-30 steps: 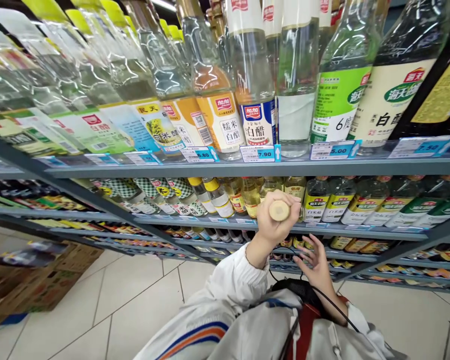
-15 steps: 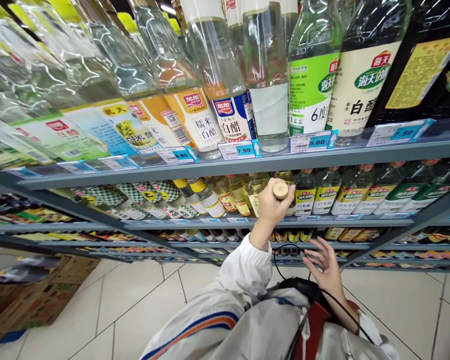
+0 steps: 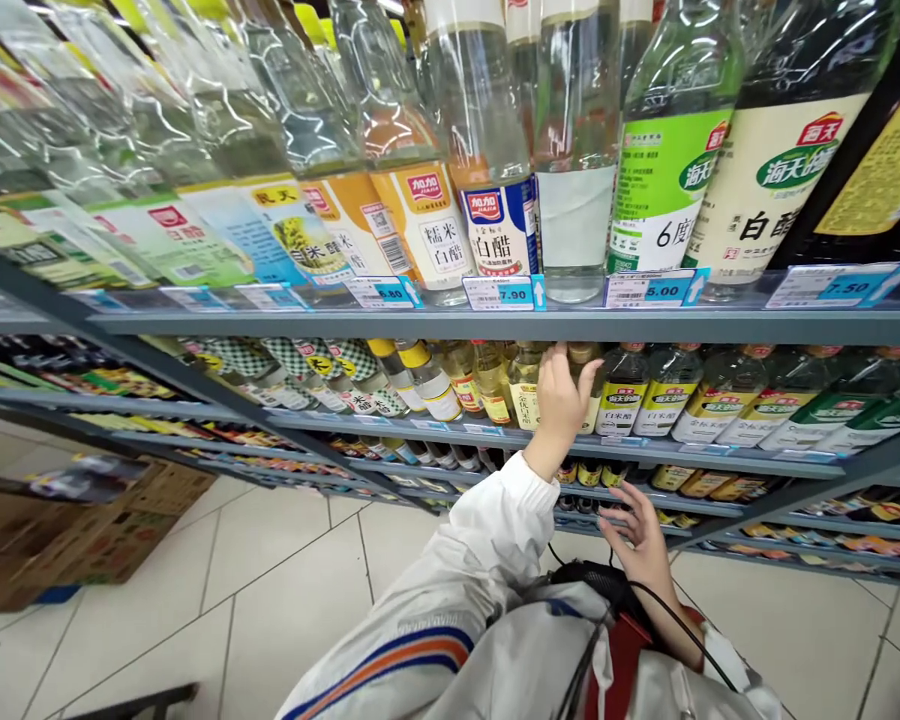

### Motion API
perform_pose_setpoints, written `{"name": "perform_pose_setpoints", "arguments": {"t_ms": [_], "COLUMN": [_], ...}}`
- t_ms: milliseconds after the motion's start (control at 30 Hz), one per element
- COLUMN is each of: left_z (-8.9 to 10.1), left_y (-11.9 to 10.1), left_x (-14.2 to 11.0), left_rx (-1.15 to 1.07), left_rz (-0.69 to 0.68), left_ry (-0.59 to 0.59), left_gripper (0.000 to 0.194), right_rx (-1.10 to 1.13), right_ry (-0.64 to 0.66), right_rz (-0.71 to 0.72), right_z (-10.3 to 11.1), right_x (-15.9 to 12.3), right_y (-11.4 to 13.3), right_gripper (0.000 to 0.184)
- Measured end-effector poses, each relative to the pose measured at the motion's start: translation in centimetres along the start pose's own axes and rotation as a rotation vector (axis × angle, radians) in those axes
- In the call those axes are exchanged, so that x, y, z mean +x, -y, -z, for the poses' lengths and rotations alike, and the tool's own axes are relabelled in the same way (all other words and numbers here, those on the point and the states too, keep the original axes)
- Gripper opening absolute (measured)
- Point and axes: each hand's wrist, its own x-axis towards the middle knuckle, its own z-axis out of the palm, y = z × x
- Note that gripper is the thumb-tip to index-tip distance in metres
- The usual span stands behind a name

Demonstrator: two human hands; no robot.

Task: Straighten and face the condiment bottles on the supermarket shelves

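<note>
My left hand [image 3: 562, 395] is raised at the second shelf, open, with its fingers stretched upward and the thumb apart. Behind it stands a bottle with a cream label [image 3: 591, 412], mostly covered by the hand; I cannot tell whether they touch. Just left is a bottle of pale yellow liquid [image 3: 525, 395]. To the right stand clear bottles with yellow-and-black labels [image 3: 621, 402]. Lower down and nearer my body, my right hand [image 3: 636, 530] is open and holds nothing, its fingers loosely spread and slightly curled.
Large vinegar bottles [image 3: 499, 230] line the upper shelf, with price tags [image 3: 504, 293] along the shelf edge [image 3: 435, 325]. Lower shelves carry more bottles and packets. Cardboard boxes [image 3: 112, 530] are stacked on the tiled floor [image 3: 300, 590] at left. A black cable [image 3: 682, 630] crosses my right forearm.
My left hand gripped a bottle by its neck, beige cap upward, in front of the shelf. Now it has let go and opened. The right hand stays much the same; the view has shifted.
</note>
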Motion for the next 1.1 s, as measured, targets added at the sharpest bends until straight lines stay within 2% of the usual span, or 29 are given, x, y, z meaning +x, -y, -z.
{"name": "perform_pose_setpoints", "arguments": {"t_ms": [100,267,400,500,567,667,700,767,867,933,1033,1100], "left_z": [-0.4,0.3,1.2,2.8,4.3,6.5,7.0,7.8,8.1,7.8,6.4,4.9], "left_y": [-0.2,-0.7,-1.0,-1.7,-1.9,-0.8,-0.1,1.3,2.6,2.5,1.3,0.1], "left_x": [-0.3,0.5,0.6,-1.2,-3.8,-9.0,-10.8,-13.8,-16.7,-17.7,-18.6,-19.2], "left_rx": [0.101,0.145,0.08,-0.021,-0.072,-0.119,-0.124,-0.075,0.03,0.08,0.099,0.07], "left_rz": [-0.035,-0.029,-0.022,-0.066,-0.113,-0.252,-0.318,-0.366,-0.259,-0.161,-0.077,-0.045], "left_ry": [-0.003,0.128,0.196,0.241,0.257,0.281,0.327,0.524,0.819,0.949,1.057,1.075], "left_gripper": [0.06,0.044,0.043,0.049,0.055,0.056,0.053,0.046,0.035,0.034,0.035,0.037], "right_rx": [-0.009,0.012,0.021,0.003,-0.033,-0.123,-0.16,-0.245,-0.393,-0.498,-0.666,-0.783], "right_ry": [0.041,0.052,0.086,0.07,0.016,-0.12,-0.174,-0.277,-0.405,-0.445,-0.416,-0.351], "right_rz": [-0.014,-0.059,-0.108,-0.125,-0.123,-0.106,-0.097,-0.079,-0.042,0.003,0.106,0.175], "right_z": [-0.4,-0.8,-1.0,-0.4,0.8,4.3,5.8,9.0,13.2,15.1,16.6,17.2], "right_x": [0.2,0.2,0.2,0.3,0.6,1.5,1.9,2.7,4.2,5.2,6.8,7.8], "right_y": [-0.1,0.2,0.3,0.2,0.0,-0.7,-1.0,-1.6,-2.7,-3.4,-4.1,-4.3], "right_gripper": [0.063,0.065,0.064,0.065,0.064,0.065,0.066,0.07,0.077,0.077,0.067,0.058]}}
